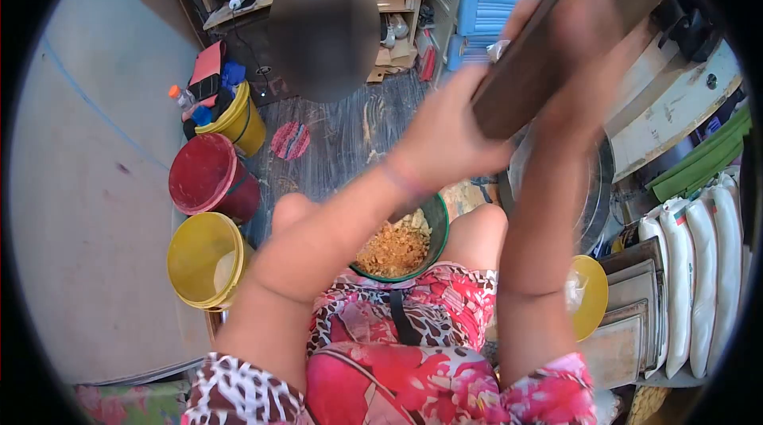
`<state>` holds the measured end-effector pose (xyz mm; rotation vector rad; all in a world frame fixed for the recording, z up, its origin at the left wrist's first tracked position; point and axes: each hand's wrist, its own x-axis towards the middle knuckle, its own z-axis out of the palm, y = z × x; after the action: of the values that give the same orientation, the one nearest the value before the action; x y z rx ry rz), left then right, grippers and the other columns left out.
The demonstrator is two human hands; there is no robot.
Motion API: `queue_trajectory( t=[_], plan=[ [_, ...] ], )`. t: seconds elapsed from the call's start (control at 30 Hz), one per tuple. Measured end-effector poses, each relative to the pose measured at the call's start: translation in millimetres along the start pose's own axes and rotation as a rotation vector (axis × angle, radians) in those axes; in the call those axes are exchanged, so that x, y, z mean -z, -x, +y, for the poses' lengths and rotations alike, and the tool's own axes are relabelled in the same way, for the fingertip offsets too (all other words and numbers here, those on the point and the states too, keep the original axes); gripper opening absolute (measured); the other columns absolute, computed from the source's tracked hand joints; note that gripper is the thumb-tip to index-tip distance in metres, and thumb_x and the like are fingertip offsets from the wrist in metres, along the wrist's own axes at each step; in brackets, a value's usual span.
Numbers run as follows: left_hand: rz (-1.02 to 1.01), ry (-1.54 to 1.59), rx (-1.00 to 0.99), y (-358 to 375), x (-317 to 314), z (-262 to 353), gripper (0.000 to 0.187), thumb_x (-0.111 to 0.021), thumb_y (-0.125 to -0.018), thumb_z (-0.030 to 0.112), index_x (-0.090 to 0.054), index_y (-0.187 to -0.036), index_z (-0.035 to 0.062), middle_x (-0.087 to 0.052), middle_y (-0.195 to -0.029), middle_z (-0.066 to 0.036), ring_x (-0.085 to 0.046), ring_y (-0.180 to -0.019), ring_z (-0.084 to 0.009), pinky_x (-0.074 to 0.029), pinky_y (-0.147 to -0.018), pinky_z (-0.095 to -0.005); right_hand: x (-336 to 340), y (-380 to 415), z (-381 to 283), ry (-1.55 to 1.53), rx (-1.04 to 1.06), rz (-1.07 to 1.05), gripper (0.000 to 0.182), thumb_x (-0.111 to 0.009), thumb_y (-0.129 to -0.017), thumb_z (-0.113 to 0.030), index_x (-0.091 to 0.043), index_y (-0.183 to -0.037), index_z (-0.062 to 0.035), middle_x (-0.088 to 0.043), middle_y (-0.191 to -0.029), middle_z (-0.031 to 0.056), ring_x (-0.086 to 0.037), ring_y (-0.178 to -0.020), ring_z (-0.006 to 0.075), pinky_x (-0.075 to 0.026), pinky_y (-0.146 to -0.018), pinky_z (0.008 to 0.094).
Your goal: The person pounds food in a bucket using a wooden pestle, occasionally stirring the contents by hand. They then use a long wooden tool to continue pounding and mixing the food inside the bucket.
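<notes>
A thick dark-brown wooden pole (548, 51) is raised at the upper right, tilted and blurred by motion. My left hand (457, 123) is closed around its lower end. Higher up, my right hand (592, 27) is wrapped round the same pole, its fingers smeared. Between my knees stands a green bucket (443, 238), partly covered by my left forearm. Inside it lies a crumbly orange-brown mass (393, 250) with paler yellow lumps (413, 226).
To the left are a red bucket (203, 174), a yellow bucket (199, 262) and another yellow bucket (253, 127) topped with a phone and a bottle. A yellow container (590, 298), stacked trays (616, 349) and white sacks (675, 282) stand at right. A pink round mat (291, 141) lies ahead.
</notes>
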<state>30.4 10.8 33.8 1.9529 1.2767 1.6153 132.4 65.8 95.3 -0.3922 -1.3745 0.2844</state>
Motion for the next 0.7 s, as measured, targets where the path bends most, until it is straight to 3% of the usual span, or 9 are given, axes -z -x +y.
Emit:
queue_trajectory(
  t=[0.03,0.07,0.1,0.13,0.33,0.4,0.47,0.53,0.7],
  plan=[
    [0.060,0.043,-0.013,46,-23,-68,0.067,-0.075,-0.062,0.012,-0.047,-0.122,0.0024,-0.056,-0.117,-0.012,-0.058,-0.099,-0.0199,-0.046,-0.087,-0.0352,-2,76,33,-0.084,-0.077,-0.066,0.038,-0.065,-0.079,-0.035,-0.056,-0.098,-0.0027,-0.060,-0.085,0.0080,-0.058,-0.077,0.0152,-0.046,-0.072,0.0294],
    [-0.009,0.405,0.353,100,-43,-129,0.079,-0.073,-0.063,0.005,-0.038,-0.134,0.0058,-0.052,-0.125,-0.013,-0.049,-0.116,-0.0212,-0.039,-0.095,-0.0331,-9,173,106,-0.107,-0.313,-0.104,0.046,-0.072,-0.074,-0.031,-0.052,-0.105,-0.0034,-0.057,-0.088,0.0059,-0.056,-0.080,0.0150,-0.045,-0.073,0.0286],
    [-0.127,0.374,0.376,136,-48,-182,0.082,-0.073,-0.066,0.005,-0.033,-0.138,0.0057,-0.045,-0.134,-0.010,-0.044,-0.120,-0.0190,-0.037,-0.097,-0.0313,0,246,122,-0.297,-0.547,-0.362,0.075,-0.080,-0.068,-0.027,-0.037,-0.123,-0.0012,-0.052,-0.109,0.0091,-0.052,-0.101,0.0191,-0.042,-0.089,0.0329],
    [-0.180,0.360,0.497,139,-44,-180,0.084,-0.076,-0.064,0.009,-0.034,-0.136,0.0047,-0.044,-0.133,-0.011,-0.044,-0.120,-0.0210,-0.037,-0.098,-0.0320,3,268,135,-0.363,-0.662,-0.386,0.065,-0.079,-0.070,-0.023,-0.039,-0.117,-0.0031,-0.052,-0.101,0.0059,-0.054,-0.093,0.0168,-0.045,-0.082,0.0312],
    [-0.346,-0.219,0.425,180,-17,-237,0.086,-0.083,-0.052,0.029,-0.045,-0.126,0.0063,-0.047,-0.123,-0.015,-0.047,-0.115,-0.0337,-0.040,-0.097,-0.0382,6,239,104,-0.446,-0.755,-0.328,0.055,-0.075,-0.071,-0.012,-0.039,-0.111,-0.0038,-0.053,-0.088,0.0035,-0.055,-0.080,0.0136,-0.046,-0.071,0.0286],
    [-0.518,-0.655,0.916,203,-8,-245,0.093,-0.079,-0.058,0.043,-0.038,-0.133,0.0052,-0.041,-0.130,-0.022,-0.040,-0.124,-0.0340,-0.035,-0.102,-0.0391,4,243,106,-0.444,-0.737,-0.316,0.055,-0.075,-0.071,-0.010,-0.038,-0.112,-0.0039,-0.053,-0.089,0.0037,-0.055,-0.080,0.0137,-0.046,-0.072,0.0289],
    [-0.881,-0.725,1.084,222,-19,-236,0.093,-0.075,-0.059,0.051,-0.038,-0.135,0.0115,-0.036,-0.136,-0.020,-0.037,-0.127,-0.0340,-0.034,-0.104,-0.0382,4,246,113,-0.439,-0.727,-0.311,0.055,-0.075,-0.071,-0.008,-0.038,-0.112,-0.0040,-0.053,-0.089,0.0039,-0.055,-0.081,0.0138,-0.047,-0.072,0.0291],
    [-0.970,-1.038,0.777,257,-42,-206,0.082,-0.070,-0.062,0.054,-0.045,-0.131,0.0151,-0.037,-0.137,-0.020,-0.039,-0.125,-0.0364,-0.035,-0.103,-0.0393,5,250,118,-0.408,-0.673,-0.348,0.054,-0.074,-0.072,-0.008,-0.038,-0.112,-0.0047,-0.053,-0.089,0.0039,-0.055,-0.080,0.0136,-0.046,-0.071,0.0289],
    [-1.187,-0.822,0.823,267,-69,-230,0.057,-0.066,-0.072,0.038,-0.053,-0.124,0.0179,-0.049,-0.129,-0.016,-0.047,-0.118,-0.0349,-0.039,-0.098,-0.0426,2,255,115,-0.379,-0.680,-0.326,0.047,-0.074,-0.072,-0.009,-0.043,-0.106,-0.0051,-0.053,-0.086,0.0037,-0.055,-0.080,0.0132,-0.046,-0.071,0.0286]
  ],
)
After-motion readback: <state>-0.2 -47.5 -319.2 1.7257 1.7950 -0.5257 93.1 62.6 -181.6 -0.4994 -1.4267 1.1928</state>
